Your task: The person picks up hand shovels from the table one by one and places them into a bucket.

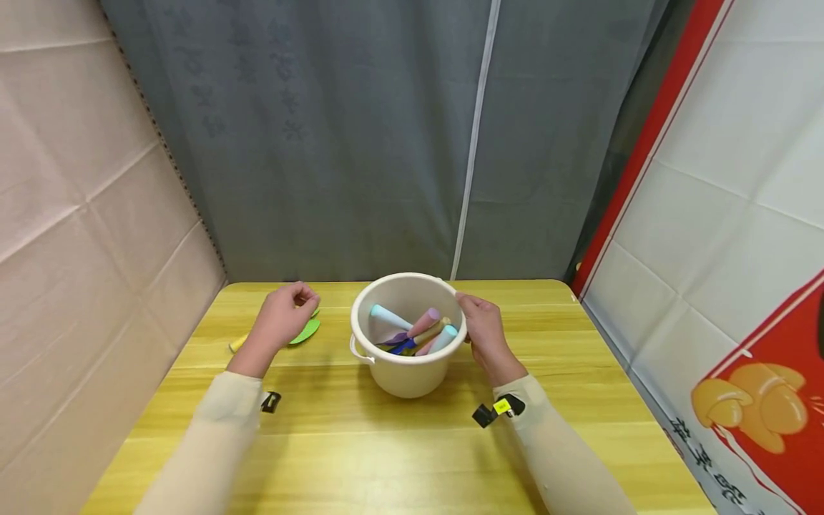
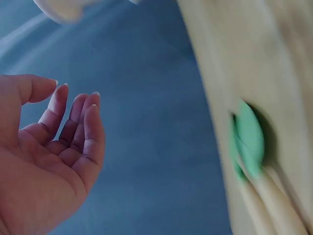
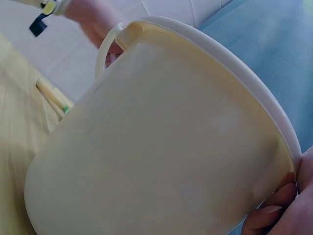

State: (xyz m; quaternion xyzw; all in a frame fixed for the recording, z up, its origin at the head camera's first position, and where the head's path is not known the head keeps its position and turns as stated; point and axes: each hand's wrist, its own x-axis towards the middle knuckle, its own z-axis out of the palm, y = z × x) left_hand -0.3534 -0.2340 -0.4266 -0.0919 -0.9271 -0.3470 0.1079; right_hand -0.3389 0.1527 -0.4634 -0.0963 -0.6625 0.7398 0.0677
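Note:
A white bucket (image 1: 412, 375) stands upright on the table, holding several utensils with light blue, pink and tan handles (image 1: 423, 323); a dark blue and a purple piece show among them. My right hand (image 1: 487, 336) grips the bucket's rim on its right side, fingers curled beneath the lip in the right wrist view. To the left of the bucket, my left hand (image 1: 285, 315) hovers with fingers loosely bent and nothing in them. Below and behind it lie utensils with green leaf-shaped heads (image 2: 250, 137) and pale handles (image 2: 274, 198), partly hidden by the hand and wrist in the head view.
The wood-grain table (image 1: 386, 458) ends at a grey curtain (image 1: 322, 143) behind the bucket. A pale fabric wall (image 1: 84, 214) rises on the left, and a white and red printed panel (image 1: 727, 236) on the right. The bucket's handle (image 1: 360, 350) hangs on its left side.

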